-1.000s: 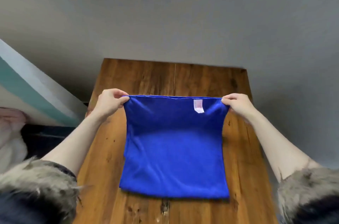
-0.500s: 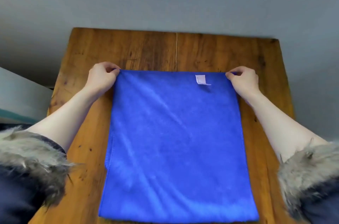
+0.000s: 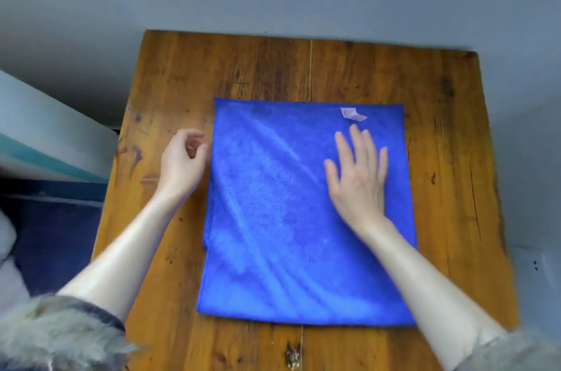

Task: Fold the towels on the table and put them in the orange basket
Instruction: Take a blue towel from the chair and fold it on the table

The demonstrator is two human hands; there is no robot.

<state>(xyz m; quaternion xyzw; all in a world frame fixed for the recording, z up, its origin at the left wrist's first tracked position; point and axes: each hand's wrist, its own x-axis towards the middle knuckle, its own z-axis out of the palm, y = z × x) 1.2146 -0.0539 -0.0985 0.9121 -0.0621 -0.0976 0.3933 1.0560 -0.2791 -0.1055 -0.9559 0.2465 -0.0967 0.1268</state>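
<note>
Scuffed wooden table (image 3: 379, 73), plush blue towel (image 3: 273, 234), right hand (image 3: 358, 176) flat

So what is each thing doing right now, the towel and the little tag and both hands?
Blue towel: lies flat on the table, folded over, with soft creases.
White tag: near the far right corner, partly curled up.
Right hand: fingers straight and spread, flat over the towel.
Left hand: fingers loosely curled, beside the towel's left edge, holding nothing.
Wooden table: bears the towel.
</note>
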